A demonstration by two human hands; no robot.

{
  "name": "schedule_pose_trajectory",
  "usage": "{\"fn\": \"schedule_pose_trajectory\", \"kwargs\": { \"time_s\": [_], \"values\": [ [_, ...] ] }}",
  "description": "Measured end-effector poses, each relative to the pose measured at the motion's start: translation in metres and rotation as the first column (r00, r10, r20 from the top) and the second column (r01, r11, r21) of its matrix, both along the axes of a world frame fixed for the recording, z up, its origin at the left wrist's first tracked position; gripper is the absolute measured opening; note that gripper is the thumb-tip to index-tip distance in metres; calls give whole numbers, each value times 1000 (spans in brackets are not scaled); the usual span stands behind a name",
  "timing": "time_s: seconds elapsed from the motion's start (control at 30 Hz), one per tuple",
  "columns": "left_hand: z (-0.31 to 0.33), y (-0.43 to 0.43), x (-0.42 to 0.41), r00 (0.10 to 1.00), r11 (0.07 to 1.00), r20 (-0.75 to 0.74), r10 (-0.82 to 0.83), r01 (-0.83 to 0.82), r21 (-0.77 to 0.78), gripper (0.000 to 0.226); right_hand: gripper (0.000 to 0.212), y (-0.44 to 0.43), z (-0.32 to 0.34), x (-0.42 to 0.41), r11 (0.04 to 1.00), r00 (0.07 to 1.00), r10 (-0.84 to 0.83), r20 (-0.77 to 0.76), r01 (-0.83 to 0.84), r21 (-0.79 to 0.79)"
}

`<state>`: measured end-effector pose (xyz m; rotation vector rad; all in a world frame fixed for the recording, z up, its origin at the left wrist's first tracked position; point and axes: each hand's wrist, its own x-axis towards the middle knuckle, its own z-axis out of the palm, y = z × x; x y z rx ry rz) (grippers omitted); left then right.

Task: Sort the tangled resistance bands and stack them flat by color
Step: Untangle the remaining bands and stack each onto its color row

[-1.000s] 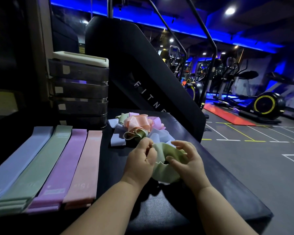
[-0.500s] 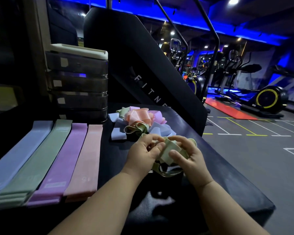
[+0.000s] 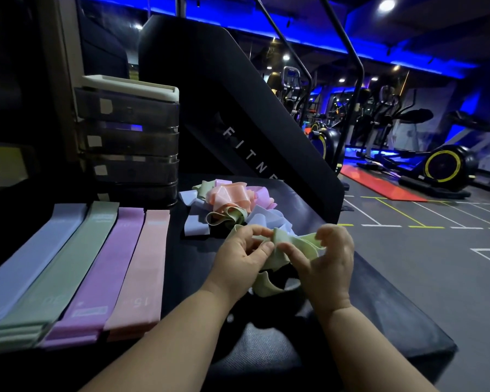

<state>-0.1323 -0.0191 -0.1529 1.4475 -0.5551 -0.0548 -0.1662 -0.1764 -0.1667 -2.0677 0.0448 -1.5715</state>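
— Beyond the left hand [image 3: 238, 261] and the right hand [image 3: 328, 264], what is the biggest thing?

— A black slanted machine panel [image 3: 238, 108] lettered "FITNE". It rises past the far edge of the black table [image 3: 379, 292], and the table lies under both hands.

— And out on the left hand's side?

— A dark set of drawers [image 3: 130, 137] with a white top stands well beyond that hand. Nearer, to its left, four flat stacks lie side by side. They are the blue stack [image 3: 31, 258], the green stack [image 3: 65, 264], the purple stack [image 3: 105, 267] and the pink stack [image 3: 142, 267]. The pink one is nearest the hand and the blue one is farthest.

— Where is the tangle?

— Just beyond the fingertips of both hands. It is a heap of bands [image 3: 229, 202], with pink, green, lilac and pale blue loops knotted together on the table.

— And what are the hands doing?

— They share one pale green band [image 3: 287, 241], raised between them. The left hand pinches a fold of it between thumb and fingertips. The right hand has its thumb and curled fingers closed on the other part. A loose loop hangs below both hands, close to the table. I cannot tell whether it touches.
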Motion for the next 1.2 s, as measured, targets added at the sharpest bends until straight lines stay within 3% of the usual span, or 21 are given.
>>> {"fn": "schedule_pose_trajectory", "kwargs": {
  "time_s": [0.07,0.17,0.3,0.47,0.6,0.73,1.03,1.2],
  "values": [
    [0,0,0,1000,1000,12,1,-1,9,21,34,0,-1,0,994,991,105,-84,-107,-12],
    [0,1,0,1000,1000,13,-26,26,1,25,8,8,3,-5,946,925,323,-200,-309,102],
    [0,1,-1,997,999,63,-32,30,34,27,7,14,11,-14,893,852,450,-266,-430,133],
    [0,2,1,993,996,113,42,-51,79,27,12,11,6,-9,926,911,366,-190,-337,170],
    [2,3,0,997,1000,73,23,-23,-5,21,6,4,1,-6,940,935,315,-161,-283,192],
    [1,4,-3,979,982,192,72,-103,158,21,12,4,1,-4,938,959,260,-111,-224,264],
    [5,3,-17,957,948,288,-27,-67,310,48,8,5,4,-5,918,967,246,-71,-209,338],
    [7,6,-17,940,970,325,-102,22,241,46,7,-1,6,-5,849,968,252,-7,-217,482]
  ]
}}
